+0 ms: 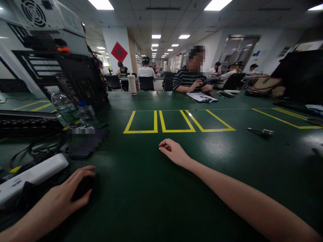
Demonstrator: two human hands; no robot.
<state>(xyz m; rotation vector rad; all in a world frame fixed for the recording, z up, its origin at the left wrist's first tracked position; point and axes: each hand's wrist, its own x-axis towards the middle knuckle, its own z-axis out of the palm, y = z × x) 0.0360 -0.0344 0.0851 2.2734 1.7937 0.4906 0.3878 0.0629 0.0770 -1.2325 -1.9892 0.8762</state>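
My left hand (64, 193) is low at the left, its fingers and thumb curved around a dark rounded object (82, 187) whose kind I cannot make out against the dark table. Just left of that hand lies a white power strip (37, 171) among black cables (37, 146). Beyond it is a dark, flat, phone-like item (87, 144), partly blurred out. My right hand (174, 153) rests on the green table (141, 181) near the middle, loosely curled, with a small gap between thumb and fingers and nothing visible in them. It is nearest to the yellow tape outlines (176, 131).
At the left stand an open computer case (83, 80), a large clear bottle (65, 107) and a smaller bottle (87, 114). A metal tool (261, 132) lies to the right. Across the table sit a white tumbler (131, 84), a clipboard (202, 97) and a person in a striped top (181, 79).
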